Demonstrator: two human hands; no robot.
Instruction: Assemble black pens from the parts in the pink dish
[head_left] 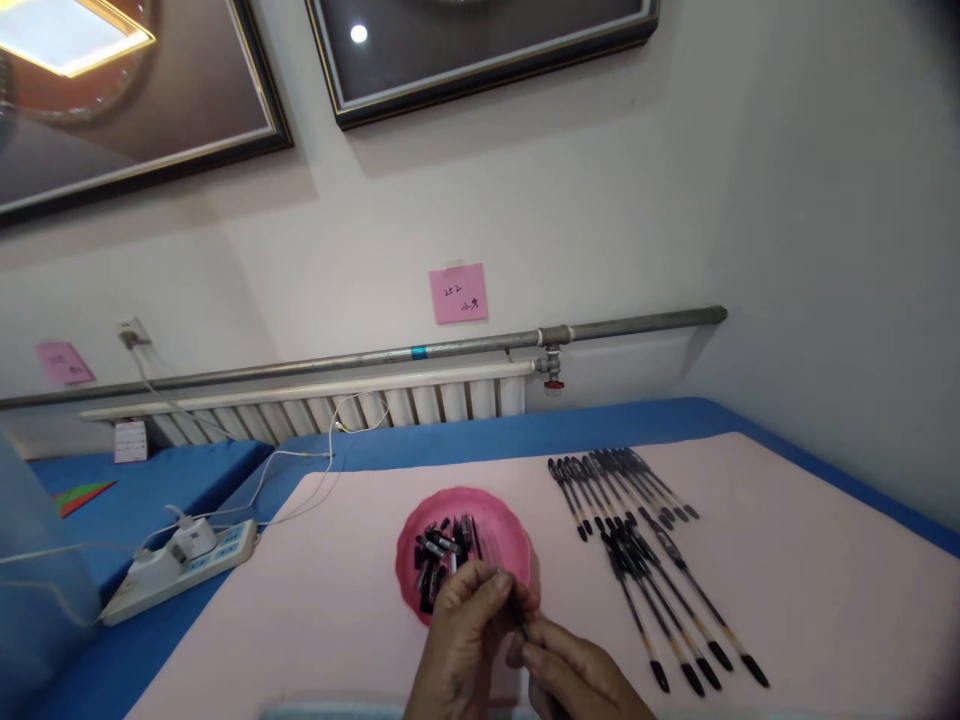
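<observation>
Both hands meet over the near rim of a pink scalloped plate [517, 520]. My left hand [469, 625] pinches a slim dark pen piece [517, 612] from above. My right hand [574, 665] is closed on the lower end of that piece. Fingers cover much of it, so its full shape is hidden. On the plate lie several black pen caps and short pen parts [435, 548], with clear thin tubes beside them. Rows of black capped pens [660, 600] rest on the pale pink sheet to the right of my hands.
A pale pink sheet [315, 590] covers the blue table [480, 432]. At the left, a white power strip [184, 575] holds plugs, and white cables [330, 440] trail toward the radiator [450, 398]. A metal pipe [480, 345] runs along the wall behind.
</observation>
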